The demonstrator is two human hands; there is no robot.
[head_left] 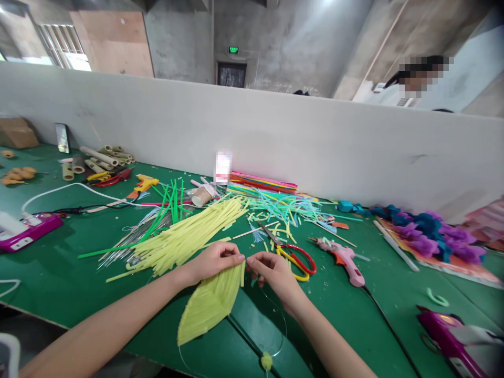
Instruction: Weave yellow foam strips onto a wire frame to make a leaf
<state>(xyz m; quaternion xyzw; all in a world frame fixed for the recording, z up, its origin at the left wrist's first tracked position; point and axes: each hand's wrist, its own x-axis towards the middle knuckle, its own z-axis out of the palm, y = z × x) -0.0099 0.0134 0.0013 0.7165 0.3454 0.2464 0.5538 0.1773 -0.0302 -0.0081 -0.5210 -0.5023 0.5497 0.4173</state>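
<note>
My left hand [214, 261] is closed on the upper edge of a yellow-green leaf-shaped piece [208, 307], made of fuzzy chenille stems laid side by side. At its right edge, my right hand [273, 270] is pinched close to the end of one stem. A thin wire [286, 328] loops down from under my right fingers; their tips are partly hidden. From the piece's lower edge a dark green rod [246, 334] slants to a small yellow fuzzy ball [266, 360]. A large bundle of yellow chenille stems [192, 233] lies just beyond my left hand.
Red-and-yellow scissors [293, 257] and a pink glue gun [346, 260] lie right of my hands. A yellow glue gun [145, 182], bamboo pieces [104, 157] and a purple power strip [33, 231] are left. Purple and blue fuzzy flowers [437, 233] sit far right. A white partition [315, 142] stands behind.
</note>
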